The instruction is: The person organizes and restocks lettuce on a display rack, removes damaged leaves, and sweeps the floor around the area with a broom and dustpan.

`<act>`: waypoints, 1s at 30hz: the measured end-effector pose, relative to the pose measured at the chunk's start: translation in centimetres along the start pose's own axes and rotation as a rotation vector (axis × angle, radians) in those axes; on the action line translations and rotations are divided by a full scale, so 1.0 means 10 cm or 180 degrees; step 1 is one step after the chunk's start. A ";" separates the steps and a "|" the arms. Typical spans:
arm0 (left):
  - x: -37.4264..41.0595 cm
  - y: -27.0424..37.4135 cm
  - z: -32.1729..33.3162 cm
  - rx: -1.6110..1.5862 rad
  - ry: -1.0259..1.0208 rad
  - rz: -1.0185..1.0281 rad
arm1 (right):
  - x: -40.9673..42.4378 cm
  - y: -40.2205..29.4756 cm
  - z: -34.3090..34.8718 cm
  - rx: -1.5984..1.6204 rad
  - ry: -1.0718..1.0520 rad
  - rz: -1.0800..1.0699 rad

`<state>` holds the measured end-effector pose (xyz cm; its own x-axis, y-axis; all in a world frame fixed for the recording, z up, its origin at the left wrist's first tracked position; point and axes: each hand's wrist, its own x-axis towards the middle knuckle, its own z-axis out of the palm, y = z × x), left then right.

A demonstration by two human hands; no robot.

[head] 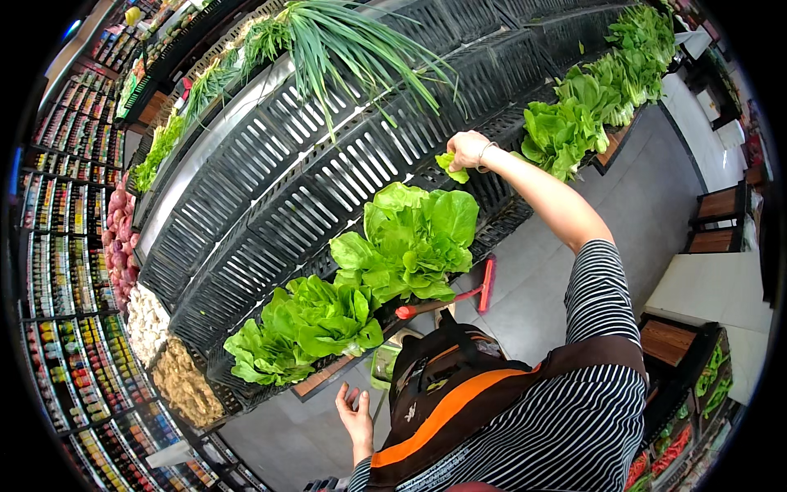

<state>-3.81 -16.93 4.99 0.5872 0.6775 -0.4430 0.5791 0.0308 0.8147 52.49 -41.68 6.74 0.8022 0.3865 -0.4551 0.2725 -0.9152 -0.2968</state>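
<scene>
My right hand [468, 149] is stretched out over the lowest tier of a black plastic produce rack [363, 163], its fingers pinching a small loose lettuce leaf [453, 168]. Just below that hand stands a cluster of green lettuce heads [418, 240]. More leafy lettuce [307, 323] continues along the front of the rack toward the lower left. Beyond my right wrist is another row of leafy greens [562, 135]. Down at my left side, my left hand [355, 421] hangs above the floor with its fingers apart and holds nothing.
Long green leeks or scallions [356, 55] drape over the upper tier. Garlic [147, 323], ginger [184, 381] and red onions [120, 240] fill the left end. A red-headed broom or squeegee [487, 284] and a green bin [382, 367] are on the floor near my feet. Wooden-fronted stands [669, 341] are at right.
</scene>
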 end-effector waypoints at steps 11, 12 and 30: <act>-0.29 -0.34 0.07 0.0537 0.0056 -0.0102 | -0.11 0.15 0.11 0.0085 0.0971 0.0101; -0.30 -0.30 0.09 0.0597 0.0050 -0.0002 | -0.11 0.14 0.09 0.0053 0.0949 0.0071; -0.97 -1.61 -0.46 0.1109 0.0289 0.0637 | 0.13 -0.16 0.26 -0.0396 0.0342 -0.0020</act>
<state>-21.43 -20.62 -2.16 0.6643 0.7075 -0.2411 0.6246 -0.3482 0.6990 51.66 -39.43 4.43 0.8507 0.3838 -0.3592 0.3361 -0.9225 -0.1899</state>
